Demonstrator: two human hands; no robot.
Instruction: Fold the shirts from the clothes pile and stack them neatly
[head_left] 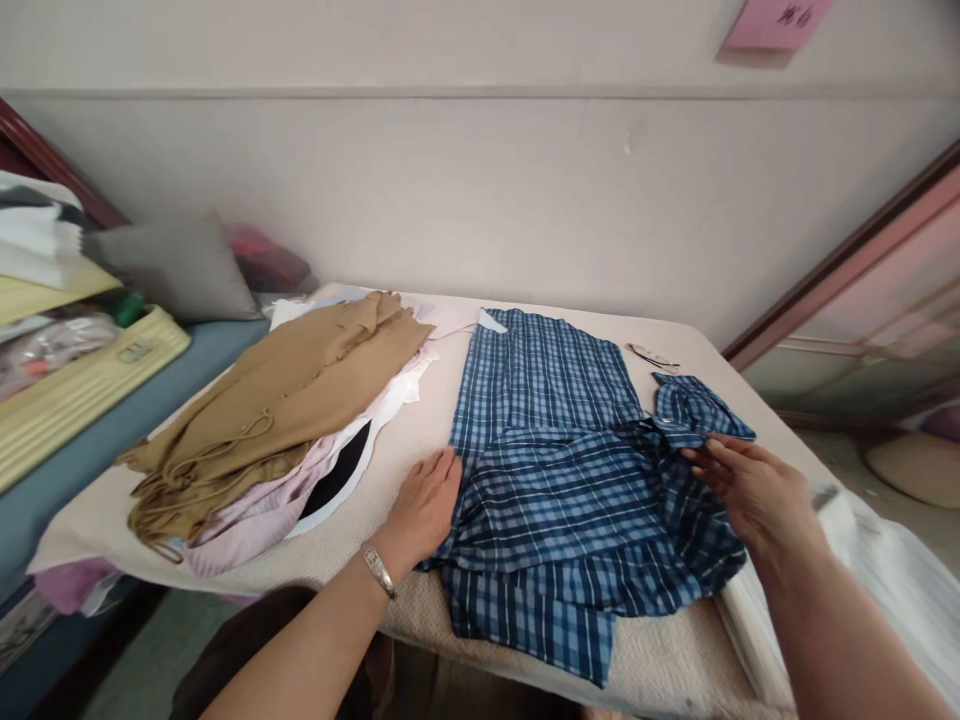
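Observation:
A blue plaid shirt [555,490] lies spread over the cream-covered table, with part of it folded across the rest and creased. My left hand [426,505] rests flat at the shirt's left edge, fingers stretched out and holding nothing. With thumb and fingers pinched, my right hand [750,485] grips the shirt near its collar on the right side. One sleeve end sticks out beyond that hand toward the back, and another piece hangs toward the table's front edge. The fingertips under the pinched cloth are partly hidden.
Left of the shirt lies a brown drawstring garment [292,400] on a pile of pale clothes. Eyeglasses [652,357] lie near the back right. A white plastic-like sheet [877,580] is at the right edge. Yellow containers [97,370] stand at the left; a wall [480,200] rises behind.

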